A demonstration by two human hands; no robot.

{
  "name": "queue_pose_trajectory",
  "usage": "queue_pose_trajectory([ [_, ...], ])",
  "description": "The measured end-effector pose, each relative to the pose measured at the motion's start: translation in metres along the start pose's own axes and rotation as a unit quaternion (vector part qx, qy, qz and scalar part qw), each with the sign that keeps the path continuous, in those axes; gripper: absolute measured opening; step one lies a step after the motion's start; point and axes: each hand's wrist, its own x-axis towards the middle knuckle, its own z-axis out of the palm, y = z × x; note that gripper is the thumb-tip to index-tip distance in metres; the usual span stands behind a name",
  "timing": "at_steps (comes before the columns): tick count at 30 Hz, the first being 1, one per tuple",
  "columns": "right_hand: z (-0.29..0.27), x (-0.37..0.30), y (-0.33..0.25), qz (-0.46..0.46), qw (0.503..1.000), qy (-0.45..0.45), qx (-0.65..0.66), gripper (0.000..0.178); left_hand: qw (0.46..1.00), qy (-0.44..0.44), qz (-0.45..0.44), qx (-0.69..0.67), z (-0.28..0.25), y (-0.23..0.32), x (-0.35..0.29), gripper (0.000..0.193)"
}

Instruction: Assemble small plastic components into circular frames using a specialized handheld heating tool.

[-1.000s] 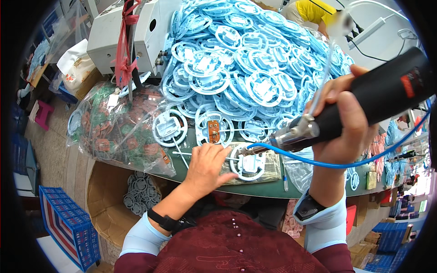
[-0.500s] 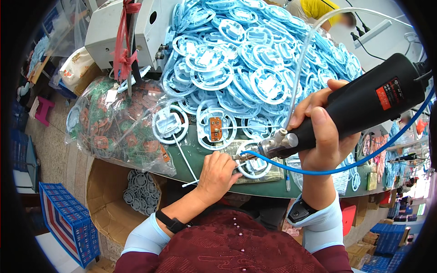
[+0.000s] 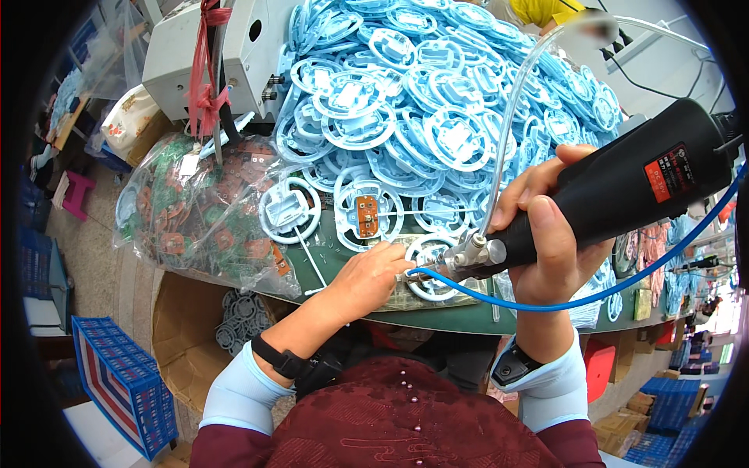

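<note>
My right hand is wrapped round a black electric screwdriver with a metal nose, held slanting down to the left. A blue hose and a clear tube join it near the nose. My left hand is closed at the screwdriver's tip, beside a light-blue ring-shaped plastic part; what its fingers pinch is hidden. Just beyond it lies another blue ring part with a brown circuit board in its middle. To the left rests a ring part with a white stick.
A large heap of light-blue ring parts covers the back of the green table. At left are a clear bag of circuit boards and a grey machine. Below stands a cardboard box with grey parts; a person in yellow is behind.
My left hand has moved slightly up and to the right, its fingers still at the screwdriver's tip. The screwdriver has shifted only a little. The view has moved slightly.
</note>
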Motion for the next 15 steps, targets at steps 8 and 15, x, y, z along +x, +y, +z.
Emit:
queue_pose_trajectory([
  [8, 0.002, -0.005, 0.007, -0.021, 0.999, 0.003, -0.041, 0.042, 1.000, 0.030, 0.001, -0.011, 0.002, 0.000, -0.001, 0.034],
  [15, 0.005, -0.007, 0.024, -0.051, 0.988, -0.048, -0.140, 0.041, 0.999, 0.001, -0.040, -0.030, -0.005, 0.001, -0.004, 0.024],
])
